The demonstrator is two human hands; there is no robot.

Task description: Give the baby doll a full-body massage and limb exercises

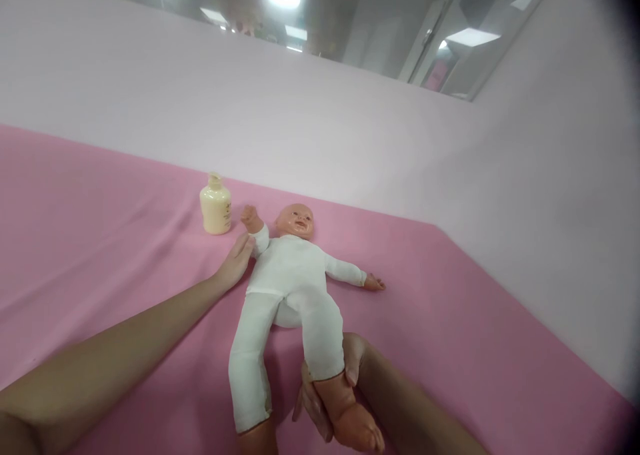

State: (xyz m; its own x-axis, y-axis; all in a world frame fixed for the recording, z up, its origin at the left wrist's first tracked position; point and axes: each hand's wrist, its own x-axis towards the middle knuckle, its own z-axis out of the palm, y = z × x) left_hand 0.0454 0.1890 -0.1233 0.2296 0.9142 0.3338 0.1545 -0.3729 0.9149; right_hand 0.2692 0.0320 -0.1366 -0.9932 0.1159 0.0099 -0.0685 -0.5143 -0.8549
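Observation:
A baby doll (287,268) with a soft white cloth body lies on its back, its bald head pointing away from me. My left hand (237,260) is at the doll's raised arm on the left, fingers together against the white sleeve; part of the grip is hidden. Lower down, my right hand (330,388) cups the doll's leg on the right from beneath, with the thumb on one side and the fingers showing on the other. That leg is lifted towards me, its bare foot (357,425) hanging past my palm. The doll's other leg stretches to the bottom edge.
A cream-coloured pump bottle (216,208) stands left of the doll's head. Beneath everything is a pink sheet (125,228), slightly wrinkled at the left. Pale walls (250,108) rise behind and at the right, with a glass pane (380,21) reflecting lights at the top.

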